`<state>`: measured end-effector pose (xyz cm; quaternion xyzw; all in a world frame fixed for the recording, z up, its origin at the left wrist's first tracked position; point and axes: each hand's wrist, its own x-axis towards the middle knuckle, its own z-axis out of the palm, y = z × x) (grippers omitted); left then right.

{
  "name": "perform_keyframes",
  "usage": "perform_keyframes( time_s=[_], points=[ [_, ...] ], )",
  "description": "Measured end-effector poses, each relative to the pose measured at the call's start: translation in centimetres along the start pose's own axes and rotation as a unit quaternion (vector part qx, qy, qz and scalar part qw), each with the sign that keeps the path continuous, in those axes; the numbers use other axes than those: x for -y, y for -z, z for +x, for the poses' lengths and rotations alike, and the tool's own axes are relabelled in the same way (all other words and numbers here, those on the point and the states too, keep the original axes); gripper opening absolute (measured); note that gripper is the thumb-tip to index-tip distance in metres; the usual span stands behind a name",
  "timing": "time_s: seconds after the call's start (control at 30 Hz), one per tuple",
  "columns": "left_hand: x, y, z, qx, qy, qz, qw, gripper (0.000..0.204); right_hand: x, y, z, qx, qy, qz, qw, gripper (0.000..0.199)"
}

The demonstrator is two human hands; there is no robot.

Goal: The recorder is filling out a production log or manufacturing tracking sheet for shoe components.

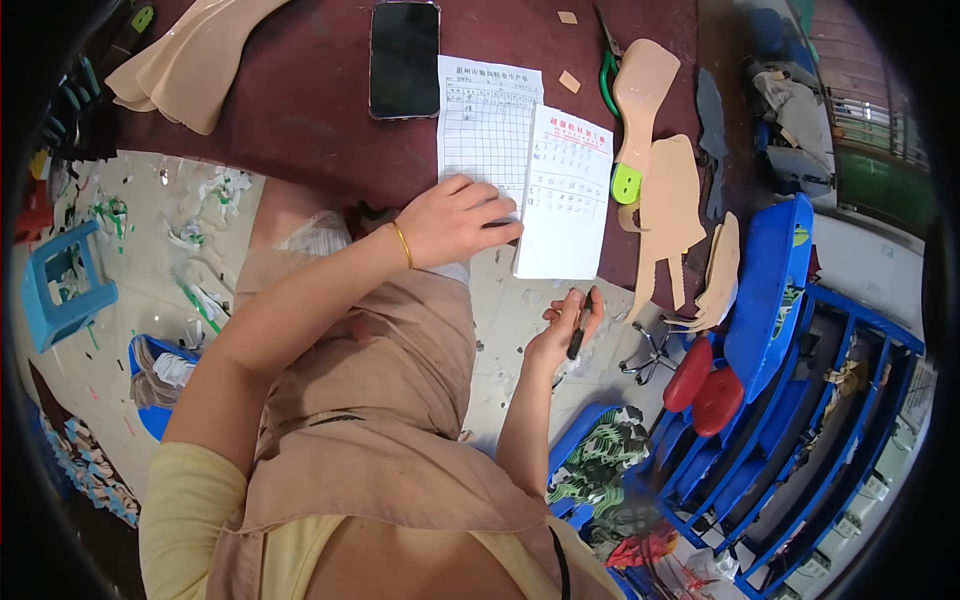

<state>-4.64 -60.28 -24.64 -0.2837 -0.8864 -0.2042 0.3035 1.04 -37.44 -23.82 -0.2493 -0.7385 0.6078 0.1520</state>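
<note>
My left hand (462,225) lies flat with its fingers stretched over the lower part of a printed form (485,145). Its fingertips reach the left edge of a thick white notepad (565,215), which overlaps the form and bears red print and handwriting. Just below the table edge, my right hand (560,330) grips a black pen (580,330) between thumb and fingers, apart from the pad. A black phone (405,62) rests beside the form, its screen dark.
On the dark red table (290,110) lie beige cut pieces (668,200) and green-handled scissors (608,85). Blue racks (790,430) and a blue bin (770,300) stand to the right, near a red-seated stool (715,400). Leftward is a blue stool (65,285), with scraps littering the floor.
</note>
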Motion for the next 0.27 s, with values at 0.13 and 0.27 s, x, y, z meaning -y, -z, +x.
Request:
perform_keyframes(
  time_s=[0.13, 0.27],
  points=[
    [0.0, 0.0, -0.1, -0.008, 0.005, 0.0, 1.0, 0.026, 0.7, -0.5, 1.7, 0.026, 0.216, -0.075, 0.973, 0.044],
    [-0.1, 0.0, -0.1, -0.008, 0.01, -0.014, 1.0, 0.027, 4.3, -3.7, 4.7, 0.155, 0.195, -0.051, 0.967, 0.05]
  ],
)
